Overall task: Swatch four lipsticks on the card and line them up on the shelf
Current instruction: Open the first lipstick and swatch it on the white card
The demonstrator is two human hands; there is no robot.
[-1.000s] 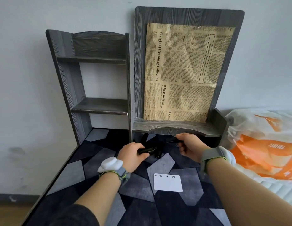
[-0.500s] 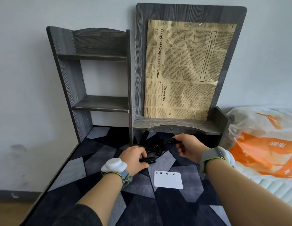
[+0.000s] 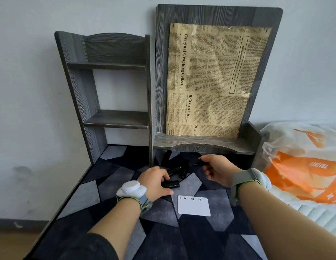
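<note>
Lipstick pick-up under way; card blank, shelf bare.

Grey shelf point(image 3: 116, 120) unit stands far left against the wall, nothing on its boards. Patterned surface point(image 3: 216, 203) carries the white card point(image 3: 193, 208) near centre, four numbers along its top edge, no swatches. Spare lipsticks point(image 3: 179, 170) lie clustered just beyond it. Left hand point(image 3: 155, 182) is closed around one black lipstick point(image 3: 171, 184); right hand point(image 3: 216, 169) pinches a small dark piece point(image 3: 201, 162), identity unclear, possibly a cap. Risk, as judged: black tubes on dark pattern are easily lost, and a round tube could roll off the shelf.
</note>
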